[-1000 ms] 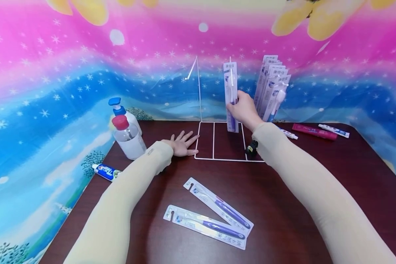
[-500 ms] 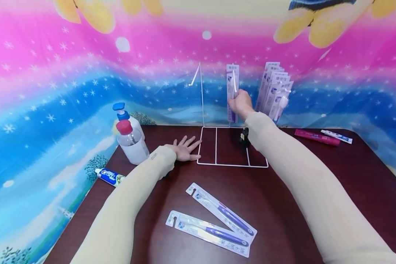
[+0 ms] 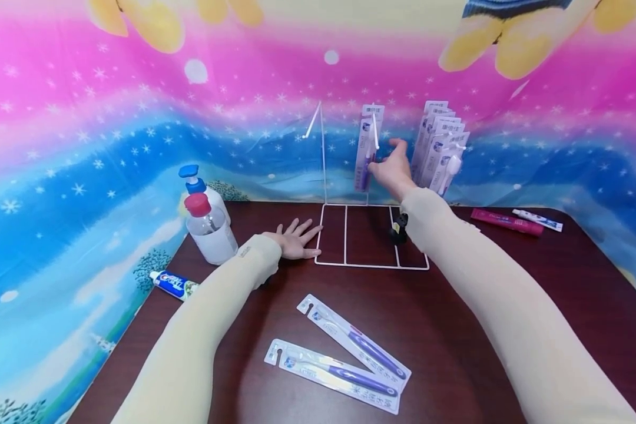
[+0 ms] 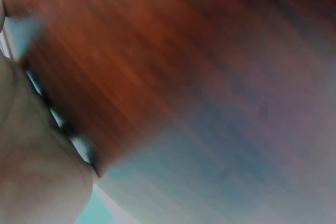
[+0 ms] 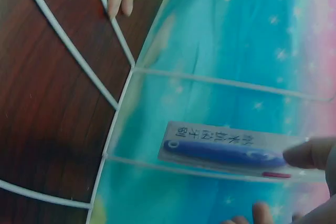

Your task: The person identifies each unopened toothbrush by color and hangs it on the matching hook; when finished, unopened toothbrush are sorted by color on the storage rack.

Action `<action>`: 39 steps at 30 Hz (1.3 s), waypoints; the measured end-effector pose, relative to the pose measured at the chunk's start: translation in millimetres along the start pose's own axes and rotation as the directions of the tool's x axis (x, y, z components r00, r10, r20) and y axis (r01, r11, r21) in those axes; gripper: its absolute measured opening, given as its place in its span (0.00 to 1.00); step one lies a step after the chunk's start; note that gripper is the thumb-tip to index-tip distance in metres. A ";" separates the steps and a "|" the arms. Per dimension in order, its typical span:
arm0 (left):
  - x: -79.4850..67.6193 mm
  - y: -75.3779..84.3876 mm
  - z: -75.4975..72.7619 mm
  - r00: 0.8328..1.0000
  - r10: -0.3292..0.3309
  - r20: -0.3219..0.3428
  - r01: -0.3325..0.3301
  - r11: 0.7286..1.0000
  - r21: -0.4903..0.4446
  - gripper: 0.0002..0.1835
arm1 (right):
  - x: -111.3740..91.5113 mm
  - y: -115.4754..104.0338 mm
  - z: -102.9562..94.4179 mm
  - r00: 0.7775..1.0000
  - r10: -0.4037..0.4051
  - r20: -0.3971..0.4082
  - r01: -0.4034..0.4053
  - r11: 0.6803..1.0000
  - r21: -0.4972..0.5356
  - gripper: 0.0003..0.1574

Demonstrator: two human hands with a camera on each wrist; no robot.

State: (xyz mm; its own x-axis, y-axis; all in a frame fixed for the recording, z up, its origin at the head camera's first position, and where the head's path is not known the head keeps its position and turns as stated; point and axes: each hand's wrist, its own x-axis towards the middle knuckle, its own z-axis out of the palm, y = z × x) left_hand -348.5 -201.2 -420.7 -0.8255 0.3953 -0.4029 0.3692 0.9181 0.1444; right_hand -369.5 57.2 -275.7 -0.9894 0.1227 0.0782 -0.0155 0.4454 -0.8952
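A packaged toothbrush (image 3: 363, 168) with a purple handle hangs from the middle hook of a white wire display rack (image 3: 345, 235), tilted slightly. Beside its right edge is my right hand (image 3: 394, 166), fingers spread off it and thumb right at the package. The right wrist view shows that thumb (image 5: 307, 154) overlapping the purple-handled package (image 5: 220, 153). My left hand (image 3: 298, 243) lies flat on the table, fingertips at the rack's left base wire. Two more packaged toothbrushes, an upper one (image 3: 350, 333) and a lower one (image 3: 331, 374), lie crossed in front.
Several toothbrush packs (image 3: 437, 147) hang on the rack's right hook; the left hook (image 3: 311, 121) is bare. At left stand a red-capped bottle (image 3: 212, 232) and a blue-pump bottle (image 3: 193, 176), with a toothpaste tube (image 3: 172, 284) nearby. A red tube (image 3: 506, 222) lies back right.
My right hand has carried the packaged toothbrush up and back to the middle hook. Its fingers have since let go and spread rightward. The left hand stays in place; the head view shifted slightly.
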 end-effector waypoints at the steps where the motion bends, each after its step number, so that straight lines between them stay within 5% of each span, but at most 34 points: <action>1: 0.6 -1.2 0.4 1.000 -0.003 -0.002 0.003 1.000 0.000 0.43 | -6.1 0.9 -0.8 1.000 -0.004 -0.014 0.004 1.000 0.007 0.47; 6: -4.9 -2.6 -7.4 1.000 0.004 -0.016 -0.004 1.000 0.003 0.43 | -53.0 14.5 -2.9 0.995 -0.102 0.004 0.102 0.995 0.003 0.44; 8: -8.7 -0.7 -13.0 1.000 0.010 -0.021 -0.010 1.000 0.023 0.43 | -75.2 26.3 -2.5 0.982 -0.167 0.090 0.172 0.984 -0.046 0.38; 10: -11.1 1.4 -17.5 1.000 0.008 -0.022 -0.007 0.999 0.046 0.42 | -99.0 40.7 -0.3 0.947 -0.225 0.231 0.260 0.956 -0.135 0.30; 12: -9.7 1.2 -19.9 1.000 0.013 -0.021 -0.012 0.999 0.051 0.43 | -124.2 56.1 3.1 0.880 -0.248 0.405 0.369 0.894 -0.253 0.24; 14: -6.8 1.3 -20.8 1.000 0.004 -0.014 -0.003 0.998 0.065 0.43 | -150.2 70.4 8.2 0.793 -0.250 0.556 0.494 0.798 -0.345 0.21; 16: -0.5 -1.3 -19.7 1.000 0.003 -0.009 -0.002 0.998 0.057 0.43 | -175.8 80.8 13.4 0.733 -0.225 0.642 0.579 0.701 -0.416 0.26; 21: 11.6 -5.4 -17.3 1.000 -0.011 -0.004 0.011 0.999 0.047 0.43 | -217.0 90.0 23.1 0.677 -0.264 0.687 0.699 0.522 -0.488 0.39; 25: 10.1 -4.3 -15.0 1.000 -0.004 0.005 0.003 0.999 0.036 0.44 | -231.1 90.0 22.6 0.620 -0.291 0.728 0.758 0.462 -0.461 0.36; 28: 5.1 -1.8 -13.7 1.000 0.000 0.015 -0.001 1.000 0.025 0.44 | -234.1 90.4 16.1 0.615 -0.292 0.732 0.764 0.450 -0.462 0.32; 34: 2.4 -0.6 -9.5 1.000 -0.014 0.020 0.014 1.000 0.018 0.43 | -227.9 97.5 -1.4 0.660 -0.260 0.705 0.733 0.430 -0.527 0.31; 39: 7.8 -3.4 -2.3 0.999 -0.015 0.039 0.015 1.000 0.008 0.43 | -221.6 106.6 -13.9 0.691 -0.232 0.685 0.685 0.512 -0.518 0.29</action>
State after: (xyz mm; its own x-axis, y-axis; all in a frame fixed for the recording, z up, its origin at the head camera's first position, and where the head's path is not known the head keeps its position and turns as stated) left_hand -357.2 -201.1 -422.3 -0.8135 0.3799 -0.4403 0.3603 0.9236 0.1311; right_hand -149.9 89.8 -382.3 -0.7789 -0.6259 -0.0389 -0.6110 0.7715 -0.1773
